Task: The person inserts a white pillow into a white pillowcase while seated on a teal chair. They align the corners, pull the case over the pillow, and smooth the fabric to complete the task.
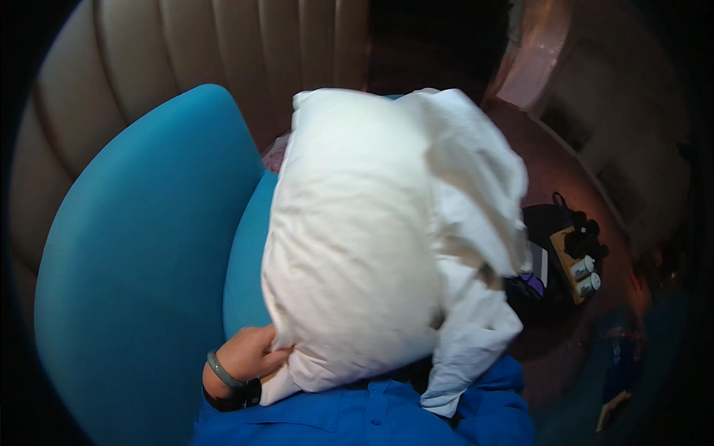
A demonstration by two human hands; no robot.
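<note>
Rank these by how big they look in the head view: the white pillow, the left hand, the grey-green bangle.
1. White pillow, by far
2. Left hand, gripping its lower left edge
3. Bangle, a thin band

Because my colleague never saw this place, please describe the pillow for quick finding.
At left is a big turquoise chair. Just right of its backrest, the left hand grips the pillow near its lower left corner. It is plump, unlike the loose white cloth at its right.
</note>
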